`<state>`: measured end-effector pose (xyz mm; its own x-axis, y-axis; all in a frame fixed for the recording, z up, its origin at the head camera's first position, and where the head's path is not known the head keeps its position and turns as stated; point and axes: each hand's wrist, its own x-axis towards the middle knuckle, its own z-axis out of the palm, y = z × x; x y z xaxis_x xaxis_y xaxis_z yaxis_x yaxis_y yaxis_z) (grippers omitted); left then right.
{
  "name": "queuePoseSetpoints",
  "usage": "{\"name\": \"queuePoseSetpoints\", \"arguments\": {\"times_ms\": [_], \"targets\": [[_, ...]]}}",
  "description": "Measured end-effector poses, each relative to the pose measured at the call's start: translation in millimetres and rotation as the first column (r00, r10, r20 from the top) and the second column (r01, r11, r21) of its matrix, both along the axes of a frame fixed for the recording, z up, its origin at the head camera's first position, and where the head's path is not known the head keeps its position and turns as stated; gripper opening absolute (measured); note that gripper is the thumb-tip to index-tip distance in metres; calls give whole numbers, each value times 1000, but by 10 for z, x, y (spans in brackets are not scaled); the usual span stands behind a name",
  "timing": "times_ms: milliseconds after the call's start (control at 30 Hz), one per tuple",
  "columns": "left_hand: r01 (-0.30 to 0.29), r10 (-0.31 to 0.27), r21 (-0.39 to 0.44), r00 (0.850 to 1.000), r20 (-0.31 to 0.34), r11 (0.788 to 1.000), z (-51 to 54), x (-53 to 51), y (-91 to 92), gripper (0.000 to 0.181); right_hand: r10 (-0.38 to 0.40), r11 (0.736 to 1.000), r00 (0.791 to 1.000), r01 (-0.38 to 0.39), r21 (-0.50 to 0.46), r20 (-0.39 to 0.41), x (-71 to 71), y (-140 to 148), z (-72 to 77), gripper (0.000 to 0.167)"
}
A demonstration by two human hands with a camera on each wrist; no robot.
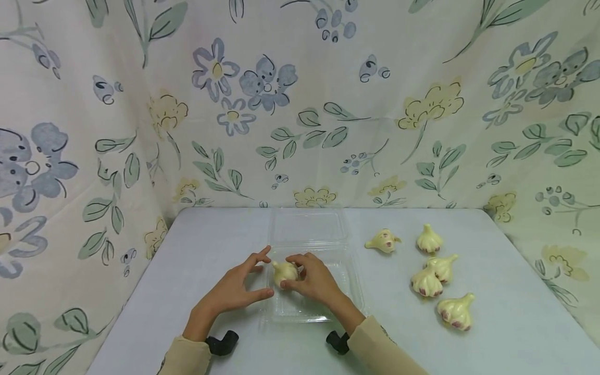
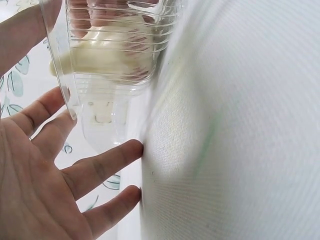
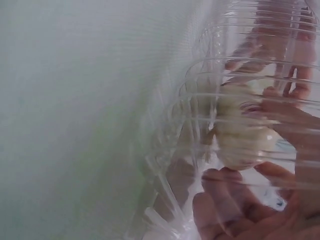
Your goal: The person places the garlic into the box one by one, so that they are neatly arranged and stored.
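A clear plastic clamshell box (image 1: 304, 314) lies opened on the table, its lid (image 1: 308, 227) folded back toward the far edge. Inside its left part, my right hand (image 1: 319, 279) holds a garlic bulb (image 1: 284, 273) between thumb and fingers. Through the ribbed wall, the right wrist view shows the same bulb (image 3: 245, 142) and those fingers. At the box's left side is my left hand (image 1: 233, 289), fingers spread and thumb apart. In the left wrist view, its fingers (image 2: 102, 167) are extended beside the transparent wall, holding nothing.
To the box's right lie several more garlic bulbs: one by itself (image 1: 384, 241), one at the back (image 1: 428, 239), a touching pair (image 1: 426, 283) and one nearer the front (image 1: 457, 312). Floral cloth (image 1: 300, 104) hangs behind the white table (image 1: 211, 229).
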<state>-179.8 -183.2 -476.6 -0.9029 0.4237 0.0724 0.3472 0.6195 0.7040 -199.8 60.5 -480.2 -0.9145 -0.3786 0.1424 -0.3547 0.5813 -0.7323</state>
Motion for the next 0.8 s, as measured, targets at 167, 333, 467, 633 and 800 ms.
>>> {"name": "queuePoseSetpoints", "arguments": {"times_ms": [167, 333, 467, 633, 800], "targets": [[-2, 2, -7, 1000, -5, 1000, -2, -13, -2, 64, -43, 999, 999, 44, 25, -13, -16, -23, 10, 55], [-5, 5, -6, 1000, 0, 1000, -5, -17, -6, 65, -44, 999, 999, 45, 30, -29, -9, -26, 15, 58], [-1, 1, -5, 1000, -1, 1000, -14, -26, -8, 70, -29, 999, 998, 30, 22, -48, -1, -16, 7, 61], [4, -4, 1, 1000, -6, 1000, -21, -16, -11, 66, -19, 1000, 999, 20, 14, -46, -2, -9, -12, 62], [6, -6, 2, 1000, -12, 1000, -22, -10, -11, 64, 6, 1000, 999, -6, 12, -41, -1, 7, -19, 60]]}}
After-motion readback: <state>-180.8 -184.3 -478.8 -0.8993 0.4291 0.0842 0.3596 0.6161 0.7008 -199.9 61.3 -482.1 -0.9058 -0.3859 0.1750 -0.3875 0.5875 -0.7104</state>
